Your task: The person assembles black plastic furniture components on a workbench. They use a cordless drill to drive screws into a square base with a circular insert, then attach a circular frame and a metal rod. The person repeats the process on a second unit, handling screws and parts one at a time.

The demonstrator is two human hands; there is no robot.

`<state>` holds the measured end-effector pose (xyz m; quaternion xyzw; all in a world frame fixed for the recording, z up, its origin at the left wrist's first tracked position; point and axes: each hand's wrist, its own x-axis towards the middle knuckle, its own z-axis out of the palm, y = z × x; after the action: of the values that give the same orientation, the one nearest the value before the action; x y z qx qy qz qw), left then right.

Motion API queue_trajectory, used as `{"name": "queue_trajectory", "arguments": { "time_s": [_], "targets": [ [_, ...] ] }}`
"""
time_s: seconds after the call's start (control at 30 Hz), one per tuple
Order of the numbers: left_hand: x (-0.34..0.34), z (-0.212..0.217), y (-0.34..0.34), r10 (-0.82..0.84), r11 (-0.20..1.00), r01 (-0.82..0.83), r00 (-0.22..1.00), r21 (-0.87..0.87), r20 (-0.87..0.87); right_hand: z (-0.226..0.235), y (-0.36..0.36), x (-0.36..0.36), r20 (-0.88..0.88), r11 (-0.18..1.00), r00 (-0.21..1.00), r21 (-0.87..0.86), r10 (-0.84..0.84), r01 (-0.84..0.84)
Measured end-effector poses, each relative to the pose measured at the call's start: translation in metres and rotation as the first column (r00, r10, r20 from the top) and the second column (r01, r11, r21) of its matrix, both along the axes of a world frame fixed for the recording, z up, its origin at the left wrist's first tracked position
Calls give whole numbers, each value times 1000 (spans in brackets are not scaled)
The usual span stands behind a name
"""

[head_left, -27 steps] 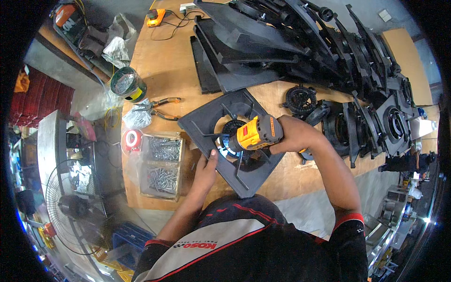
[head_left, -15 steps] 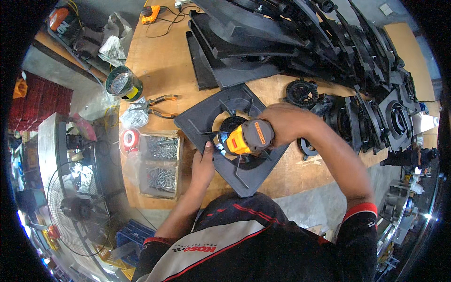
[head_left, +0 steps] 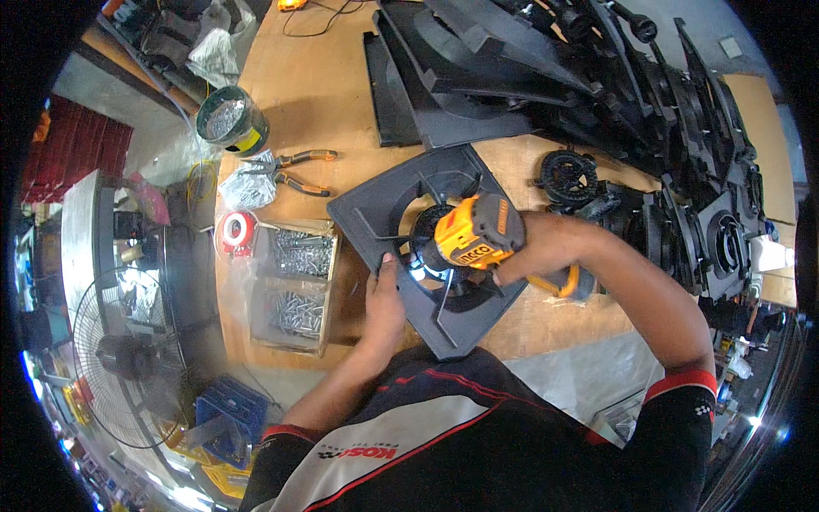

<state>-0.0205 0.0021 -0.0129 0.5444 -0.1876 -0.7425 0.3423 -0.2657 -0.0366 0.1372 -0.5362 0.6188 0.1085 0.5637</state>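
A black square frame (head_left: pixel 365 210) with a round opening and several raised prongs lies on the wooden table in front of me. My left hand (head_left: pixel 386 299) grips its left edge, thumb on top and the other fingers hidden. In my right hand (head_left: pixel 550 243) is a yellow and dark grey cordless drill (head_left: pixel 479 232). Its front points down into the opening, and its lamp lights the metal there. The drill's tip is hard to make out, so I cannot tell whether it touches a screw.
Left of the frame sit a box of screws (head_left: pixel 300 314), orange-handled pliers (head_left: pixel 303 184), a red and white tape roll (head_left: pixel 236 230) and a bucket of small metal parts (head_left: pixel 229 124). Black frames (head_left: pixel 478 94) pile up behind. A black ring part (head_left: pixel 569 177) lies at right.
The drill has shifted right within the opening and turned, so more of its side and handle end shows. Its light now falls brightly inside the frame. My left hand keeps its hold.
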Motion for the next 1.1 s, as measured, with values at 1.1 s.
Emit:
{"name": "queue_trajectory", "arguments": {
  "time_s": [1.1],
  "targets": [
    [10, 12, -21, -261, 926, 302, 946, -228, 192, 37, 18, -32, 30, 996, 999, -81, 42, -40]
  ]
}}
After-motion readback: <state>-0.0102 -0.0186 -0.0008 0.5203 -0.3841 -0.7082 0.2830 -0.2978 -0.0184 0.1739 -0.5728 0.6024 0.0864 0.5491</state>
